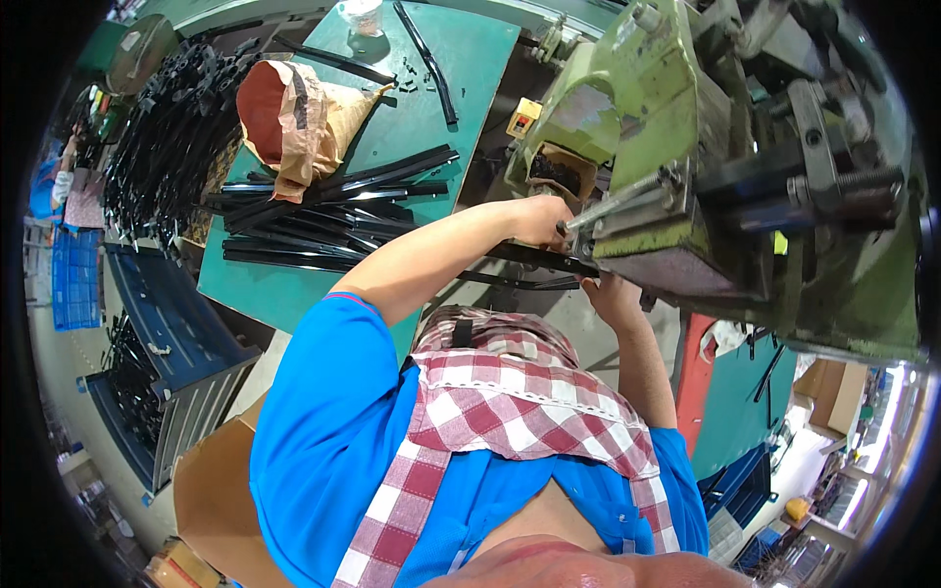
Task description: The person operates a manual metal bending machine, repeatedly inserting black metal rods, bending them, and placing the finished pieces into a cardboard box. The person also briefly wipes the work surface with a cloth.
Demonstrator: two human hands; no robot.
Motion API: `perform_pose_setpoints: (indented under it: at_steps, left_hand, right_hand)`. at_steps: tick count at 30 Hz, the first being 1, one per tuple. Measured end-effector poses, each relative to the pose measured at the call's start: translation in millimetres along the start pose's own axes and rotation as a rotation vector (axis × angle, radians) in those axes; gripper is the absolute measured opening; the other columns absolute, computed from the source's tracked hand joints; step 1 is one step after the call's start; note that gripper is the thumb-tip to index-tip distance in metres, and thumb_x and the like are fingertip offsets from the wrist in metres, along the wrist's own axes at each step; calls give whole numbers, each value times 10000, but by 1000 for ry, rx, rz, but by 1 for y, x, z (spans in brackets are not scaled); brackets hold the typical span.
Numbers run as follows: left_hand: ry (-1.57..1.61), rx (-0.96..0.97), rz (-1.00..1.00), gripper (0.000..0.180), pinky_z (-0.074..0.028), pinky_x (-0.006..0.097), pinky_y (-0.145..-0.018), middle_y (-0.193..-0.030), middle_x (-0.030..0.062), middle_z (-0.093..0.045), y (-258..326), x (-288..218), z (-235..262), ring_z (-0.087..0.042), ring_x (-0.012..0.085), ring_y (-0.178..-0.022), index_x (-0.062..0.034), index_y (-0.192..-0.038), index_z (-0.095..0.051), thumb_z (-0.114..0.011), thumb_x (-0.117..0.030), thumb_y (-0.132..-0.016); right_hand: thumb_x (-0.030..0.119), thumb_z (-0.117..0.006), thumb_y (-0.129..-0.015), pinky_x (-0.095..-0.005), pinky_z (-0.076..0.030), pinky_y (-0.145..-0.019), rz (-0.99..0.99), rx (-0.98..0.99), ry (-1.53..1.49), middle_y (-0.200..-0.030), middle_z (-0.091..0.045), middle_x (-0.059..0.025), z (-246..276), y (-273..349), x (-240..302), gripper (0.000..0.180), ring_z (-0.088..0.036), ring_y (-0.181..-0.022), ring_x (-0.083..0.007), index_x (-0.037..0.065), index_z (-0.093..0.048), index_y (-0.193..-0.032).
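Observation:
A green press-like machine (667, 230) with worn paint stands ahead of me on the right. My left hand (542, 220) is curled at its front, beside a metal rod (627, 198); the fingertips are hidden, and what they hold cannot be made out. A long black strip (539, 259) runs from the left into the machine just below that hand. At its right end my right hand (616, 298) pinches it, the thumb against the strip and the other fingers partly hidden behind the machine edge. Another thin black strip (510, 282) lies just below it.
On the green table (323, 299) to the left lie many black strips (323, 230) and an open paper sack (314, 118). A small box of dark parts (561, 171) sits by the machine. A yellow switch box (524, 118) is behind. Bundled black strips (176, 137) stand far left.

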State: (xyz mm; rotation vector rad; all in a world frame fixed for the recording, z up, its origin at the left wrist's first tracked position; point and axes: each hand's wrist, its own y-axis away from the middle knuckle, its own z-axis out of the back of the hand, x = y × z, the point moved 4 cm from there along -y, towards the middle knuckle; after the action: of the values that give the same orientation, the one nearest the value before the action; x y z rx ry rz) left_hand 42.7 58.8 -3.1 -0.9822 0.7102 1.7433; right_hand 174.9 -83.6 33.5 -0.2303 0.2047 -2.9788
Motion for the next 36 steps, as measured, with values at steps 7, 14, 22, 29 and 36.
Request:
perform_pose_setpoints:
  at_steps: [7, 14, 22, 29, 36]
  left_hand:
    - [151, -60, 131, 236, -501, 329, -611, -652, 113, -648, 9, 3, -20, -647, 189, -609, -18, -748, -643, -752, -227, -763]
    - [-132, -191, 319, 414, -484, 380, -664, -779, 169, -640, 35, -11, -32, -603, 314, -687, 7, -944, -657, -701, -387, -825]
    - [-24, -11, 502, 348, -475, 394, -797, -972, 186, -670, 39, -63, -30, -625, 327, -927, -61, -1154, -614, -559, -331, -943]
    - [-89, -113, 315, 281, -471, 414, -855, -1085, 194, -638, 24, -34, -49, -575, 390, -1026, -100, -1156, -613, -544, -268, -941]
    - [-246, -106, 231, 243, -487, 456, -772, -950, 201, -650, 22, -22, -40, -595, 409, -901, -85, -1060, -628, -573, -253, -895]
  right_hand:
    - [105, -658, -761, -428, -460, -774, 52, 132, -191, -936, -631, -131, 7, 15, 18, 257, -605, -909, -347, 64, -592, -1006]
    - [114, -667, -753, -464, -436, -834, 42, 168, -290, -971, -640, -109, 12, 22, 3, 296, -598, -951, -334, 78, -602, -1040]
    - [240, -649, -830, -473, -452, -875, 129, 103, -90, -1145, -597, -180, -5, -3, -3, 413, -565, -1058, -373, 107, -565, -1211]
    - [301, -646, -841, -477, -441, -886, 101, 49, -118, -1157, -593, -174, -7, -1, -10, 425, -556, -1069, -389, 104, -561, -1209]
    - [310, -649, -851, -466, -447, -854, 50, 102, -131, -1047, -631, -172, -9, -16, -7, 350, -585, -989, -377, 91, -615, -1122]
